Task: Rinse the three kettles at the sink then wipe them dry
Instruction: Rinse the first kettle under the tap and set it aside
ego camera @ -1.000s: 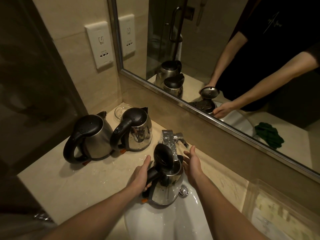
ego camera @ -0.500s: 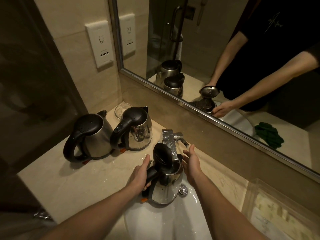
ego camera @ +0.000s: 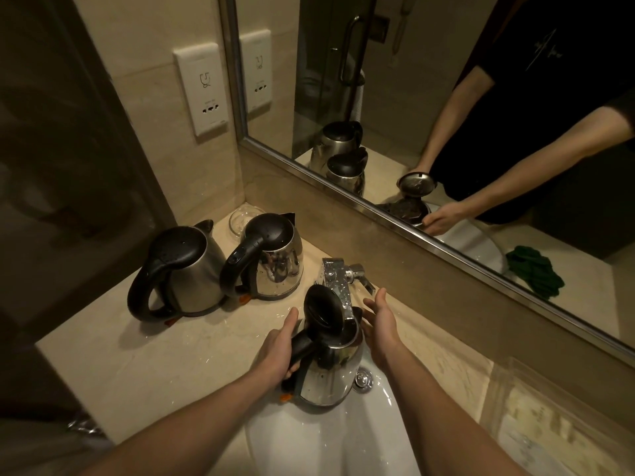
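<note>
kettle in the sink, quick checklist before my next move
1. The kettle has its lid open: ok.
2. The left hand grips the handle: ok.
3. The faucet spout is over the kettle mouth: ok.
4. The right hand is free, open beside the kettle: ok.
5. Water running: cannot tell.
6. The green cloth within reach: cannot tell, seen only in the mirror.

Kettle in the sink [ego camera: 330, 379]: mirror-polished steel body, glossy black plastic lid and handle.
Middle kettle [ego camera: 278, 266]: shiny polished steel, smooth black plastic top.
Left kettle [ego camera: 196, 280]: duller brushed steel, black plastic lid beaded with droplets.
Faucet [ego camera: 335, 276]: bright chrome.
Sink [ego camera: 309, 441]: white glazed ceramic, glossy.
Counter [ego camera: 137, 355]: beige polished stone, wet sheen.
Dish [ego camera: 240, 218]: clear glass.
Cloth [ego camera: 534, 273], right in the mirror: green, soft, matt.
</note>
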The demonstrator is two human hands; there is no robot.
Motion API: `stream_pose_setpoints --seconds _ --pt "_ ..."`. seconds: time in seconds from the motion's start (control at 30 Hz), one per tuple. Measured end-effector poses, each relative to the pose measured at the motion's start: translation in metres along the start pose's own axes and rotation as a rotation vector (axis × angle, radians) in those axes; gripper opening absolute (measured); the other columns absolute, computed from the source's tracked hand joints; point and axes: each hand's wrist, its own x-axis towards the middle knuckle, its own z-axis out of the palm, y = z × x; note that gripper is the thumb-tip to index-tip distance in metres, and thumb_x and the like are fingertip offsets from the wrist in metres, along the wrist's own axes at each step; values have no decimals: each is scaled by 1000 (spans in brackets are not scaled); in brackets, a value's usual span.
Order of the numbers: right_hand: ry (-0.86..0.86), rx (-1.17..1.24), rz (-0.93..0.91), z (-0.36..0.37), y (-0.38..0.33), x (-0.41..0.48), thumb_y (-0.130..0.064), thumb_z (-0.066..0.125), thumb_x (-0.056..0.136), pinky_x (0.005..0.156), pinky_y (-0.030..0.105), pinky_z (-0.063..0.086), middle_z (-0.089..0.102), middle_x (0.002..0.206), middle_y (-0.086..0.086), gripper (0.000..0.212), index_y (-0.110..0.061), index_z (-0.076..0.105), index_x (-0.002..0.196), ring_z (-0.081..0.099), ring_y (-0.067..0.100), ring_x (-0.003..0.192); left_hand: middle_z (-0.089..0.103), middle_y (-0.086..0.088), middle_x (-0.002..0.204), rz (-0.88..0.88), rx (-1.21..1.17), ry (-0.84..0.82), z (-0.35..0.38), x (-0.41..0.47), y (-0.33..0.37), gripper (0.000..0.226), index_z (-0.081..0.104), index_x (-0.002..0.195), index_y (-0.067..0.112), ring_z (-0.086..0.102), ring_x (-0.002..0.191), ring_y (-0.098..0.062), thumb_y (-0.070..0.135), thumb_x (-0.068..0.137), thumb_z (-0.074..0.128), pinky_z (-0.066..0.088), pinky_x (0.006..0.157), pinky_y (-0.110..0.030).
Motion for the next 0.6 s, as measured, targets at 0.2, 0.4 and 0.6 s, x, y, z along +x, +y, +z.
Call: stream_pose_setpoints --seconds 0.2,0.4,0.6 --pt "7 -15 -4 -1 1 -1 -65 30 93 105 40 33 46 141 14 70 -11 48 134 45 29 128 46 -4 47 6 -8 -5 1 -2 1 80 63 73 11 45 39 -17 80 89 25 38 47 -28" --pt "2 -18 -1 0 0 -2 -64 29 94 106 41 32 45 143 15 70 -11 46 136 44 30 130 47 -4 46 17 -3 -6 1 -3 0 80 61 71 11 45 39 -17 80 89 24 39 49 -28" --pt "3 -17 -7 -1 0 -2 -64 29 94 106 41 32 45 142 16 70 -12 44 138 44 30 130 49 -2 47 23 16 -10 0 1 -1 91 66 79 9 48 41 -16 88 78 22 42 54 -29"
